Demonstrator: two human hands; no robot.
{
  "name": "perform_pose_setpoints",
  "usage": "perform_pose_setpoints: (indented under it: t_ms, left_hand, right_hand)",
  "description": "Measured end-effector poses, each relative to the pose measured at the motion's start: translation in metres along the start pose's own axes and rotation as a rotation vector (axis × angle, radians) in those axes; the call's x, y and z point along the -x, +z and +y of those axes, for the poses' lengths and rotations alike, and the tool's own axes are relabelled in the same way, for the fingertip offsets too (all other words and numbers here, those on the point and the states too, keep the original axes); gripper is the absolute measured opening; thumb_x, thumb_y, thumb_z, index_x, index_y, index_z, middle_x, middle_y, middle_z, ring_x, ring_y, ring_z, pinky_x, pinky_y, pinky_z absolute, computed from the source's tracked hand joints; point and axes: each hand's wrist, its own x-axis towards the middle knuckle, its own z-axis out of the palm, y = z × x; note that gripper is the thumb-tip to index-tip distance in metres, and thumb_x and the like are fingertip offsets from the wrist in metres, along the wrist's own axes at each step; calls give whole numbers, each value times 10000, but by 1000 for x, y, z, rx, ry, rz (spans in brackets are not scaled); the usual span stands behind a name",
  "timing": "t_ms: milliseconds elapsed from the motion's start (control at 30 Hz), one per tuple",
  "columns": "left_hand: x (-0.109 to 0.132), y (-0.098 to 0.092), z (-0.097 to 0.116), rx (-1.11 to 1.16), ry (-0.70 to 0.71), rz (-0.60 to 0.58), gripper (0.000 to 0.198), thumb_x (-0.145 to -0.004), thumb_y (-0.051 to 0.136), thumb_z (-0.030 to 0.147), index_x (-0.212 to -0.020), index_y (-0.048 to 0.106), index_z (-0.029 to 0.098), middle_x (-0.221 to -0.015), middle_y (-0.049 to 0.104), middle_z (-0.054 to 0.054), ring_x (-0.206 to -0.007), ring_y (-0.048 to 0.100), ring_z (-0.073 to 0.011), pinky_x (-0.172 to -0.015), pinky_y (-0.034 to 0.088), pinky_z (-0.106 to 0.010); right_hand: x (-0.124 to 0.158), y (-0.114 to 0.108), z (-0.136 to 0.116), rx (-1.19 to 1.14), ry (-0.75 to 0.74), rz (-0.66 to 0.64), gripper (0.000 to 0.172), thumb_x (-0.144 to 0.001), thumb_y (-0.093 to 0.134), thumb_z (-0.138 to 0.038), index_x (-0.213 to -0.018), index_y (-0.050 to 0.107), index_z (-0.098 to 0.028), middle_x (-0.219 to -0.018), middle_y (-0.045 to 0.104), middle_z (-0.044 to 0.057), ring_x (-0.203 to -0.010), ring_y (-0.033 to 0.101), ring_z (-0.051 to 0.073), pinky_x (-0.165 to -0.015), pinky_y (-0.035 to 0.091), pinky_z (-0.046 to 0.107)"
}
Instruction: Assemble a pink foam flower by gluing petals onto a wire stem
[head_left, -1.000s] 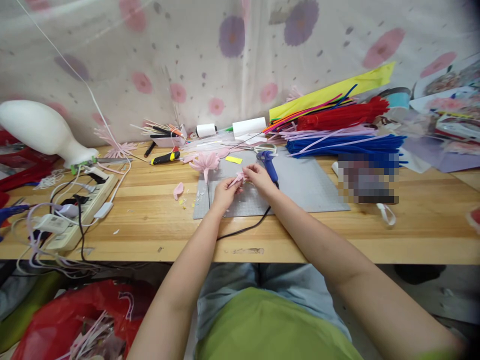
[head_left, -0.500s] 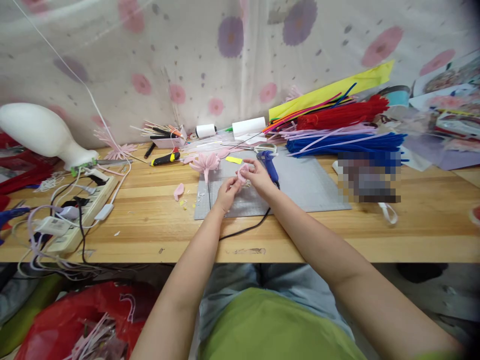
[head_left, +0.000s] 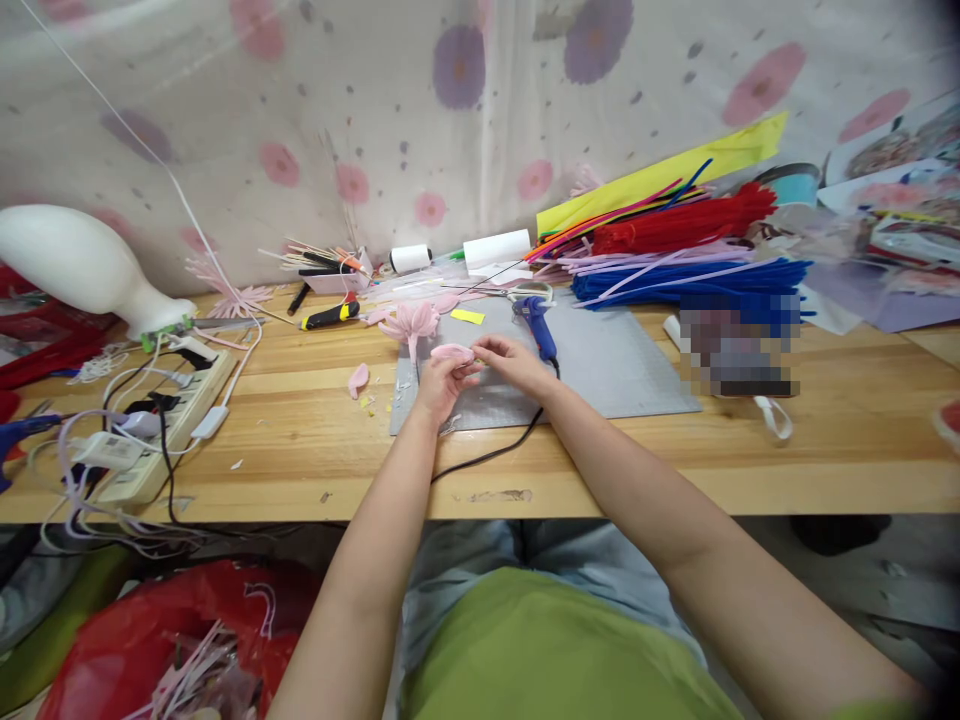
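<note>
Between both hands, above the grey cutting mat [head_left: 592, 385], is a pink petal [head_left: 452, 354]. My left hand [head_left: 444, 385] is closed on its near side. The fingertips of my right hand [head_left: 514, 363] pinch the petal's right end. Just behind my left hand stands a pink flower [head_left: 411, 325] on a stem. A second pink petal [head_left: 358, 380] lies on the wood left of the mat. Beyond my right hand rests a blue glue gun [head_left: 537, 325], its black cord trailing under my right wrist. A yellow strip [head_left: 467, 317] lies on the mat.
Bundles of blue [head_left: 690, 284] and red pipe cleaners [head_left: 686, 222] lie at the back right. A yellow-black utility knife [head_left: 330, 316] is at the back left. A power strip [head_left: 166, 430] with tangled cables and a white foam head [head_left: 82, 262] occupy the left. A red bag [head_left: 180, 600] sits below.
Both hands have shifted slightly left and nearer. The petal has been turned and now lies lengthwise across the left fingers, with the right fingertips at its end.
</note>
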Motion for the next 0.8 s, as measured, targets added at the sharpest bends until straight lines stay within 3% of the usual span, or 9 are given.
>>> perform_pose_setpoints:
  t_ms: [100,200,433,567,667,800]
  left_hand:
    - [3,-6,1,-12,-73,-117,262,-633,661,147,-882,578,158,-724,680,-3,-674,693,-162,-499,519,-210]
    - [4,-13,2,-33,-119,-206,269,-667,688,227,-910,601,148,-797,709,-44,-685,700,-175,-491,533,-218]
    - [1,-17,-3,-61,-127,-294,385,-552,836,196,-878,643,132,-822,719,-41,-751,701,-174,-595,552,-225]
    - [1,-14,-7,-64,-92,-306,445,-491,871,255,-826,602,139,-788,702,-17,-706,693,-166,-537,522,-208]
    - [-3,-15,-10,-57,7,-252,482,-482,870,306,-830,577,146,-788,698,-21,-713,686,-166,-539,514,-214]
    - [-12,-21,-14,-78,154,-132,479,-503,849,351,-826,550,160,-795,685,-15,-717,665,-153,-567,522,-236]
  right_hand:
    - [1,-4,2,-29,1,-50,321,-669,685,-471,-711,571,-173,-694,563,-31,-687,510,104,-713,417,249]
    - [1,-7,1,-83,5,-102,359,-649,702,-499,-709,565,-173,-680,551,-31,-666,497,100,-688,409,250]
    - [1,-9,3,-142,2,-77,378,-610,738,-474,-753,549,-180,-683,530,-41,-636,475,91,-651,409,250]
    - [1,-3,3,-91,27,-69,389,-622,706,-509,-762,545,-184,-705,545,-31,-638,492,99,-638,420,257]
    - [0,-3,-3,30,-61,87,389,-620,702,-519,-770,560,-189,-765,590,-8,-707,538,119,-693,441,269]
    - [4,-32,-10,300,-117,487,380,-739,578,-558,-660,519,-191,-667,580,0,-663,539,131,-653,426,270]
